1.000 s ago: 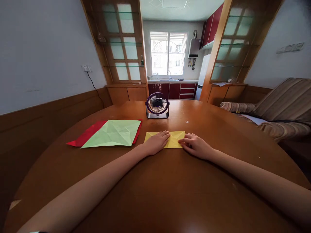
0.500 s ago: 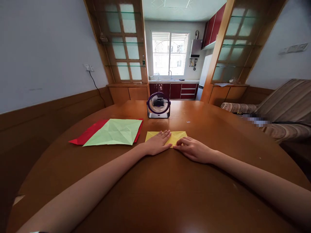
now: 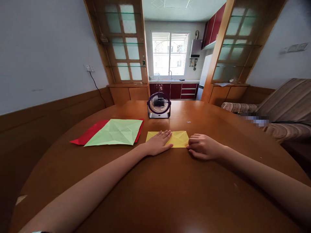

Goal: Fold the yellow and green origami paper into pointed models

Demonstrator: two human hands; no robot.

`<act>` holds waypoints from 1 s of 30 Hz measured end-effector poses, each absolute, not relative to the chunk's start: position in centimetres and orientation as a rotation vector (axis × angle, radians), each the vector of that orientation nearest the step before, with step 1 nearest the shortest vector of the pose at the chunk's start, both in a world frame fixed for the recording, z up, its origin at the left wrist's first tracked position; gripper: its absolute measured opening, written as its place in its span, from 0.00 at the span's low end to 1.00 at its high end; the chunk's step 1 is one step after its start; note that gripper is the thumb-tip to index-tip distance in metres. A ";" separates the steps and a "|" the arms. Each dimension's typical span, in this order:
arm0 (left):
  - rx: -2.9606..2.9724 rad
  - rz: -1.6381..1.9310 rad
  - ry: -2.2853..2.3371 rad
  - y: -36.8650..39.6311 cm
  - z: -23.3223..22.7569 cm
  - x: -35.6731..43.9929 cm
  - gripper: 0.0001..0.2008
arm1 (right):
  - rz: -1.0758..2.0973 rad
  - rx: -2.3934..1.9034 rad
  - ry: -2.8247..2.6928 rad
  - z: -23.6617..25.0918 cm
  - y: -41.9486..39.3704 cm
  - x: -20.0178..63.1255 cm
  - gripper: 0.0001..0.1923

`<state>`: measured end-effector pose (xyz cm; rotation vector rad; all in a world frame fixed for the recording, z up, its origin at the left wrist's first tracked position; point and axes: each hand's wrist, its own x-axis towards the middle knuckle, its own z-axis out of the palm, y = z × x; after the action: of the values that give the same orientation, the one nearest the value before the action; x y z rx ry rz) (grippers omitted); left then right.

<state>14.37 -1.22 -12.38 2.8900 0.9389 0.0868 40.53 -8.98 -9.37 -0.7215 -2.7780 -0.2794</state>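
Note:
A sheet of yellow paper (image 3: pixel 179 139), folded into a flat rectangle with crease lines across it, lies on the table in front of me. My left hand (image 3: pixel 159 143) is spread flat over its left half and presses it down, covering part of that side. At the near right corner of the paper is my right hand (image 3: pixel 202 146), its fingers curled in and the fingertips against the corner. To the left lies a creased light green paper sheet (image 3: pixel 115 132), on top of a red paper sheet (image 3: pixel 92 132) that shows at both sides.
A small purple desk fan (image 3: pixel 159 105) stands on the round wooden table (image 3: pixel 155 191), beyond the yellow paper. A striped armchair (image 3: pixel 286 106) is at the right. Shelves and a kitchen lie behind the table.
My right hand has slid to the right along the near edge of the yellow paper, from its middle to the right corner. My left hand stays on the paper.

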 end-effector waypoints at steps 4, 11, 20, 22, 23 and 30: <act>2.898 0.105 0.912 -1.2 -12.5 14.3 0.37 | -0.164 -0.761 -2.744 -9.3 -8.9 41.9 0.18; 2.875 0.113 0.945 -1.4 -12.3 14.4 0.37 | -0.168 -0.813 -2.615 -10.0 -8.7 42.2 0.19; 2.874 0.061 0.950 -1.8 -11.5 14.4 0.39 | 0.196 -0.820 -2.647 -11.1 -8.9 41.0 0.20; 2.884 0.060 0.946 -1.9 -11.5 14.4 0.38 | 0.287 -0.841 -2.633 -11.3 -8.7 41.2 0.20; 2.886 0.050 0.949 -1.9 -11.4 14.3 0.37 | 0.315 -0.846 -2.622 -11.4 -8.6 41.2 0.20; 2.886 -0.058 1.017 -2.7 -10.8 13.5 0.34 | 0.356 -0.826 -2.581 -11.7 -8.4 41.5 0.20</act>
<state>13.50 -2.67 -10.76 2.8859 1.0169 -0.0580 41.49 -8.39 -11.72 -0.8262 -2.5805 0.3559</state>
